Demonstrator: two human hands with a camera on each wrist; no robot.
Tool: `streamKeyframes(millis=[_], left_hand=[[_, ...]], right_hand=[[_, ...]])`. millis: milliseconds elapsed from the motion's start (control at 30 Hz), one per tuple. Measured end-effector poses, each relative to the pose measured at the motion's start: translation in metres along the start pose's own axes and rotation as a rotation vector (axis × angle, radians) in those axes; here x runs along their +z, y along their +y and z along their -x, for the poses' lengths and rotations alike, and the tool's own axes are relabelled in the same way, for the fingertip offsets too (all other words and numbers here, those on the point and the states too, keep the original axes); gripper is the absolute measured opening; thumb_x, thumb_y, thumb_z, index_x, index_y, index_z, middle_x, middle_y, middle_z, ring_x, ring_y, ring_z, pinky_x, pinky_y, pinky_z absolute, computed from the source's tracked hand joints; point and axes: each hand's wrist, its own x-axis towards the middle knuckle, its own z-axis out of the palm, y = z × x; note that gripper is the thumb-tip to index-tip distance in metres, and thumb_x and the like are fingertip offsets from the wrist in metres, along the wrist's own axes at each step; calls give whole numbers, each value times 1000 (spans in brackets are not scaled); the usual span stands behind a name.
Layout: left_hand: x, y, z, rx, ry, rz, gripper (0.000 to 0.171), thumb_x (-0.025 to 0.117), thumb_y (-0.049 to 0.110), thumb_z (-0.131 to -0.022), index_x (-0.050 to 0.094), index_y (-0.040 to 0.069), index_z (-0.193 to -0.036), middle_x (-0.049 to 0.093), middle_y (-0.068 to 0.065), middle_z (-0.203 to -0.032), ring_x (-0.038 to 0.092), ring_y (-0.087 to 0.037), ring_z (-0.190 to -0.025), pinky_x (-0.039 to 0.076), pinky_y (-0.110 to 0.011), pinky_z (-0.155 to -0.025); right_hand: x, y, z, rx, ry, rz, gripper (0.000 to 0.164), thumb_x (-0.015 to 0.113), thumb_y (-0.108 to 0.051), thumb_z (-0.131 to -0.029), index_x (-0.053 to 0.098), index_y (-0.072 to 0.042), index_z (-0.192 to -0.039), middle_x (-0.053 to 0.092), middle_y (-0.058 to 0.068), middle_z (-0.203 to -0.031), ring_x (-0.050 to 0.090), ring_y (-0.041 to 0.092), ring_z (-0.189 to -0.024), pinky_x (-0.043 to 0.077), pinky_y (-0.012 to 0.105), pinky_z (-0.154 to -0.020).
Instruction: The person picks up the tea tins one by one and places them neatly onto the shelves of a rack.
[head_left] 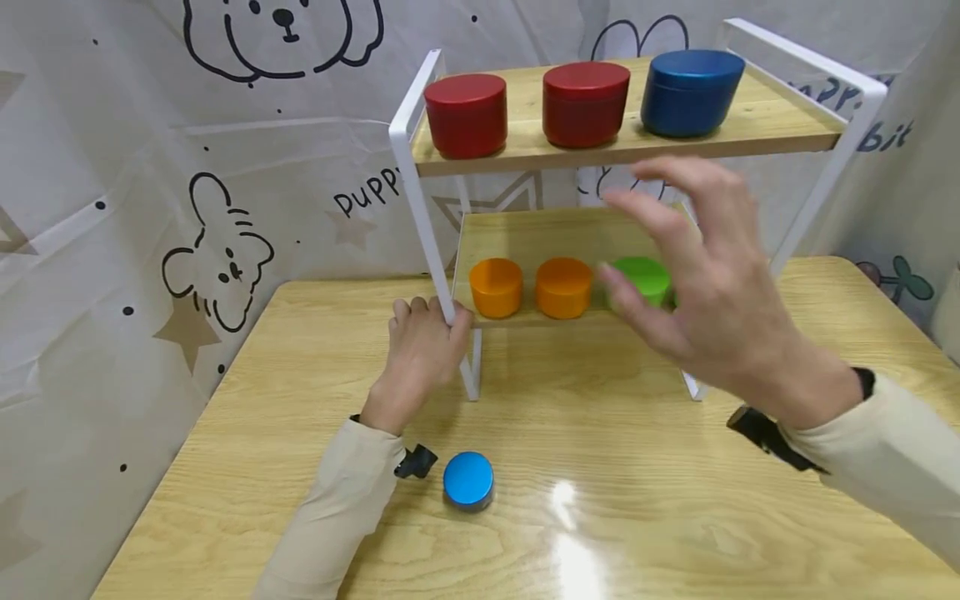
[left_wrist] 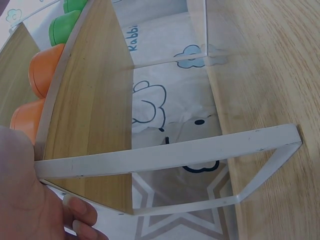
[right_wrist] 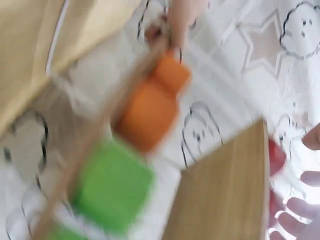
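Observation:
My left hand [head_left: 422, 343] grips the left front post of a two-tier shelf [head_left: 424, 225] at the lower board; the left wrist view shows the fingers around the white post [left_wrist: 145, 160]. Raised in front of the shelf, my right hand [head_left: 712, 275] holds nothing, thumb and fingers spread and bent. Two red tins [head_left: 467, 117] and a dark blue tin [head_left: 692, 93] stand on the upper board. Below them sit two orange tins [head_left: 496, 288] and a green tin [head_left: 642, 280], partly behind the right hand. Another green tin [left_wrist: 75, 5] shows in the left wrist view.
A round tin with a bright blue lid [head_left: 468, 480] stands on the wooden table [head_left: 600, 517], right of my left forearm. Behind the shelf hangs a pale cloth [head_left: 322, 183] with cartoon drawings. The right wrist view is blurred.

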Motion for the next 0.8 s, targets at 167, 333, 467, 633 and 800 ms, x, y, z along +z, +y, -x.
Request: streamKeyframes(millis=[167,333,467,633,800], left_hand=[[1,1,-1,18,16,-15,44,20,36,-95,48,6,-78,45,-14,-79,33,-34,-81,24,-38,-67],[0,0,-1,19,31,-29,44,21,36,-96,48,6,-77,45,-14,-79,34,-34,-81,26,-38,-67],[1,0,-1,11,21,-30,44,22,35,-96,49,6,-77,46,-15,-80,34,-34,-81,26,-39,-68],[1,0,-1,9,8,-21,43,22,35,-96,48,6,-78,45,-15,-81,33,-34,-82,26,-39,-70],[2,0,-1,7,5,-25,44,21,36,-96,48,6,-78,45,-14,-80,33,-33,-81,26,-38,-69]], right_hand=[[32,-23,31,-36,-162,-99,42,48,-33,-97,54,0,-123,50,24,-125,47,41,-113,36,52,-94],[64,-40,65,-109,-361,-165,41,56,-28,-94,53,-1,-125,53,20,-125,54,34,-111,45,49,-91],[82,-54,83,-175,-579,-184,44,63,-29,-90,54,-4,-125,55,13,-122,57,26,-106,48,40,-89],[100,-73,98,-249,-848,-169,50,60,-41,-92,51,-11,-130,54,7,-124,55,21,-108,47,36,-91],[114,-86,111,-278,-988,-127,59,59,-48,-91,44,-14,-138,47,8,-134,52,22,-113,45,36,-94]])
